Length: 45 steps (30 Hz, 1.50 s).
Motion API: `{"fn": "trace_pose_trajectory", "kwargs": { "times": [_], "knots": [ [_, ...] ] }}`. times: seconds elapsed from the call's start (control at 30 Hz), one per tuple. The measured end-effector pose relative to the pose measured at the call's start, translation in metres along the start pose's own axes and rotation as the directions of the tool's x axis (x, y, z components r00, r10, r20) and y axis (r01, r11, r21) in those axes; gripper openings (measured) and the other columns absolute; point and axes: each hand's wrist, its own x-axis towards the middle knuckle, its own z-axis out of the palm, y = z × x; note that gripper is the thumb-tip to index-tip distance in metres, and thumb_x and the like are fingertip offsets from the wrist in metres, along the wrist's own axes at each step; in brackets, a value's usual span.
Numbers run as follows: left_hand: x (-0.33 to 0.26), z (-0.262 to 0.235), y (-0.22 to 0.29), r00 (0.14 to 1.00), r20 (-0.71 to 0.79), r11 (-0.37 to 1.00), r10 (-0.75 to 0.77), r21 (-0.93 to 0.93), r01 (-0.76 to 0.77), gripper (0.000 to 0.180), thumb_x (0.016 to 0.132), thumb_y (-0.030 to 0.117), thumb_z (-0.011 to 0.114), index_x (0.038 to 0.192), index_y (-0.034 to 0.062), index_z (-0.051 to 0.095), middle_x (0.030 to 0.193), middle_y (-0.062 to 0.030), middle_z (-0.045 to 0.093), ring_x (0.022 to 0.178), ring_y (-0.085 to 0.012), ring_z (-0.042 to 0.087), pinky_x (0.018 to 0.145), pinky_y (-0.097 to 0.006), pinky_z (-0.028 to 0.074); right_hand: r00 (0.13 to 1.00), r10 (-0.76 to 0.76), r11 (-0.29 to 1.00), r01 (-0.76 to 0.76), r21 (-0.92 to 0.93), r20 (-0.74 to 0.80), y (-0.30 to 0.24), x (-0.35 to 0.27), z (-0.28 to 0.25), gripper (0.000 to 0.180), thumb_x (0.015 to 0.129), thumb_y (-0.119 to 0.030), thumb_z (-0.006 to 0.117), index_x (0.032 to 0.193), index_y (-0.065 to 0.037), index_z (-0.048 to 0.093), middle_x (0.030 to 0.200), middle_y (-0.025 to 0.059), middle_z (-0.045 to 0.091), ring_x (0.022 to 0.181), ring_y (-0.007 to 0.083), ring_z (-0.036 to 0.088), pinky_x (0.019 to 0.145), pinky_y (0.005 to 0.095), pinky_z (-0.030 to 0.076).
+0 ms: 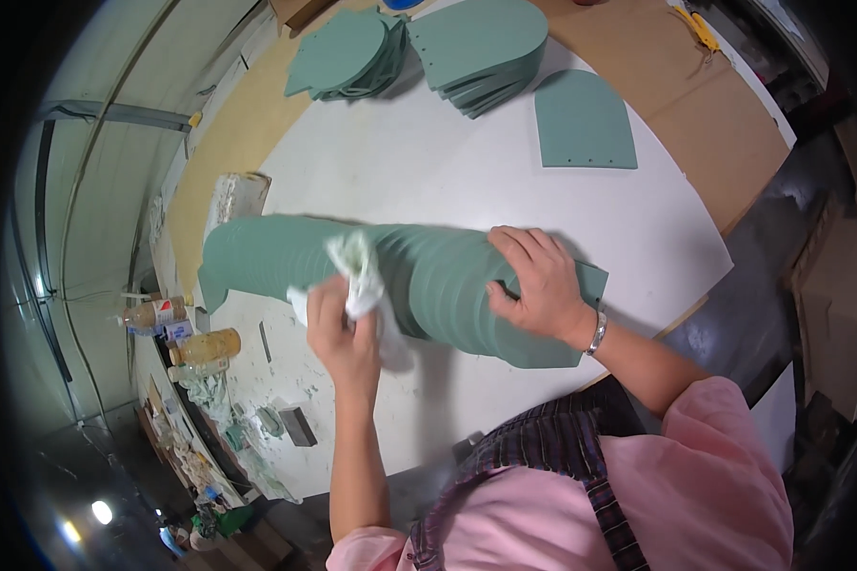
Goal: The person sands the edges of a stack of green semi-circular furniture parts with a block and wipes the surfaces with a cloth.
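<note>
A long row of overlapping green panels point(448, 285) lies fanned across the white table. My left hand point(338, 328) is closed on a crumpled white cloth point(357, 271), which is smeared by motion and in front of the row's middle. Over the right end of the row rests my right hand point(543, 285), with its thumb apart from the fingers and its palm hidden. Whether the cloth touches the panels cannot be made out.
Two stacks of rounded green panels point(490, 43) stand at the far side, with a single panel point(586, 119) to their right. Bottles point(207, 347) and a small dark grey block point(298, 426) are at the left. A yellow-handled tool point(700, 30) lies far right.
</note>
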Motion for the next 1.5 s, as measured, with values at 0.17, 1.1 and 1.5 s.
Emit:
{"fn": "trace_pose_trajectory", "kwargs": {
  "times": [0.17,1.1,1.5],
  "knots": [
    [0.032,0.042,0.040,0.903,0.262,0.904,0.341,0.173,-0.391,0.046,0.083,0.014,0.076,0.127,0.0024,0.063,0.136,-0.0157,0.061,0.117,-0.0358,0.057,0.101,-0.047,0.043,1.000,0.002,1.000,-0.002,-0.014,0.006,-0.001,0.000,0.002,0.056,0.077,-0.030,0.073,0.124,-0.002,0.062,0.122,0.0123,0.066,0.107,0.0312,0.062,0.091,0.0445,0.050],
    [-0.006,0.052,0.058,0.915,0.267,0.906,0.302,0.219,-0.363,0.036,0.066,0.000,0.073,0.102,0.0050,0.069,0.107,-0.0114,0.068,0.094,-0.0354,0.062,0.081,-0.043,0.051,1.000,0.015,1.000,-0.015,-0.001,0.014,-0.001,-0.001,0.000,0.056,0.079,-0.029,0.069,0.126,-0.001,0.063,0.122,0.0134,0.067,0.108,0.0328,0.063,0.092,0.0448,0.051],
    [-0.011,0.038,0.064,0.905,0.342,0.925,0.252,0.190,-0.329,0.056,0.082,0.002,0.074,0.137,0.0048,0.060,0.135,-0.0172,0.061,0.110,-0.0338,0.058,0.095,-0.043,0.048,0.986,0.051,0.995,-0.064,0.079,0.157,0.005,0.003,-0.018,0.076,0.076,-0.039,0.080,0.137,0.000,0.057,0.136,0.0161,0.062,0.121,0.0350,0.059,0.102,0.0454,0.049]
  ]
}}
